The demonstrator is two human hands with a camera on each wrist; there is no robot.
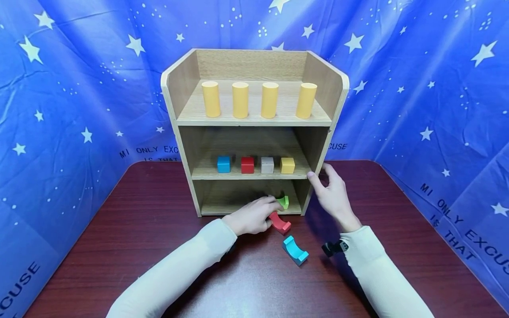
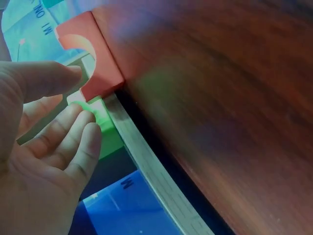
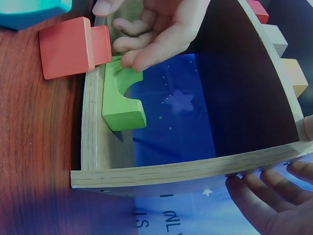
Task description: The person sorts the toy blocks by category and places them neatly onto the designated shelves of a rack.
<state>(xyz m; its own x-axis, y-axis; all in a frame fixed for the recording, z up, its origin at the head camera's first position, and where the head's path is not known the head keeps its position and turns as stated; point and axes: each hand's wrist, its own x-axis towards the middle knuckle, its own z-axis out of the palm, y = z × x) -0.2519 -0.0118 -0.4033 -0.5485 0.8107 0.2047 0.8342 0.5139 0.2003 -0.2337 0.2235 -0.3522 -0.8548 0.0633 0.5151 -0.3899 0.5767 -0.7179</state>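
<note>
My left hand point(image 1: 254, 215) reaches to the bottom compartment of a wooden shelf point(image 1: 254, 124). Its fingertips are at one end of a green arch block point(image 3: 120, 105), which lies inside along the front edge; whether they touch is hard to tell. The thumb stays apart from the fingers. Close by, a red arch block point(image 1: 280, 224) lies against the shelf's front edge, partly behind the hand in the head view. My right hand point(image 1: 333, 194) holds the shelf's right side panel, thumb at the front edge and fingers along the outside. A blue arch block point(image 1: 295, 251) lies on the table between the arms.
Several yellow cylinders point(image 1: 240, 100) stand in a row on the top shelf. In the middle compartment sit a blue cube point(image 1: 224, 164), a red cube point(image 1: 247, 165), a white cube point(image 1: 267, 165) and a yellow cube point(image 1: 287, 165). A blue star-patterned cloth point(image 1: 79, 88) surrounds the dark red table point(image 1: 131, 229).
</note>
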